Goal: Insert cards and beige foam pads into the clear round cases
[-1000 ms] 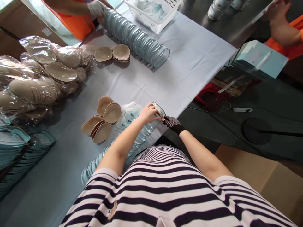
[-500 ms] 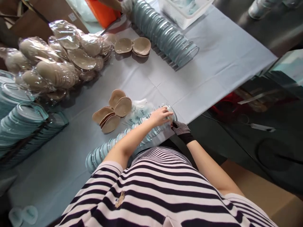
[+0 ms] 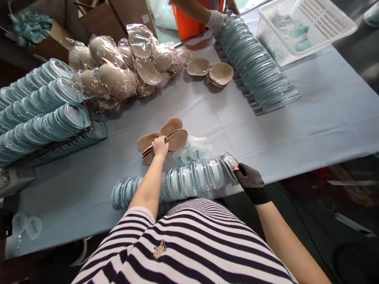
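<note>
My bare left hand point(image 3: 160, 146) is closed on the beige bra pads point(image 3: 177, 140), which lie in small stacks fanned out on the table. Its fingers pinch the middle, where the stacks meet. My right hand point(image 3: 250, 179), in a dark dotted glove with fingertips bare, grips the edge of a clear plastic cup-shaped shell point(image 3: 230, 163) at the right end of a row. That row of nested clear shells point(image 3: 180, 183) runs along the table edge in front of me, passing under my left forearm. Printed clear plastic bags point(image 3: 194, 152) lie between the pads and the row.
Bagged beige pads point(image 3: 118, 75) are heaped at the back left, beside stacked shell rows point(image 3: 44, 122). Across the table point(image 3: 201, 110), a co-worker's gloved hand point(image 3: 216, 20) touches another long shell row point(image 3: 257, 63). A white basket point(image 3: 284, 59) stands at the back right.
My left hand has left the right end of the shell row and moved left to the beige pads. My right hand stays at the row's end. The view has shifted.
</note>
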A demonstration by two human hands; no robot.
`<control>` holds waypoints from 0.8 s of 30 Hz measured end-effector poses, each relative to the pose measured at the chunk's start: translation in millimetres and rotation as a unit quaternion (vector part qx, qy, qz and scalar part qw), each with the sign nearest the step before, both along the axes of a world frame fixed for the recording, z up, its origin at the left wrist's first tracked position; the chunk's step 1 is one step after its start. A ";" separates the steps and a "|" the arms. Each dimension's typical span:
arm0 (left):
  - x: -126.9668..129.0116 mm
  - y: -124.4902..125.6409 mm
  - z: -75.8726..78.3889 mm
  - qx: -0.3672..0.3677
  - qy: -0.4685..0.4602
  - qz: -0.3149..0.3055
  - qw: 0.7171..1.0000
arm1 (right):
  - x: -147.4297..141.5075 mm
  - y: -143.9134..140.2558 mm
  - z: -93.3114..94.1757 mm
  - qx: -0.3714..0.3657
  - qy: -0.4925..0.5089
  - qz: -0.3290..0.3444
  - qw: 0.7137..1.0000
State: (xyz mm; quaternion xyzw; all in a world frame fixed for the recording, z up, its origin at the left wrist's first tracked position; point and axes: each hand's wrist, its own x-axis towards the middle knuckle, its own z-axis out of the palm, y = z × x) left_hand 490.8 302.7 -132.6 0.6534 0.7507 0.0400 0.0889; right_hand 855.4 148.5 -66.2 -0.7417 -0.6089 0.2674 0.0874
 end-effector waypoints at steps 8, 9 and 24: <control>-31.7 5.9 13.7 -0.029 -0.008 -0.079 0.996 | -76.0 60.5 16.7 0.053 0.030 0.183 0.981; -33.3 5.6 16.8 -0.023 -0.011 -0.089 0.996 | -87.1 65.9 21.4 0.064 0.040 0.199 0.977; 15.6 -18.5 78.0 0.063 -0.038 -0.340 0.938 | -150.2 59.2 68.8 0.210 -0.100 0.325 0.917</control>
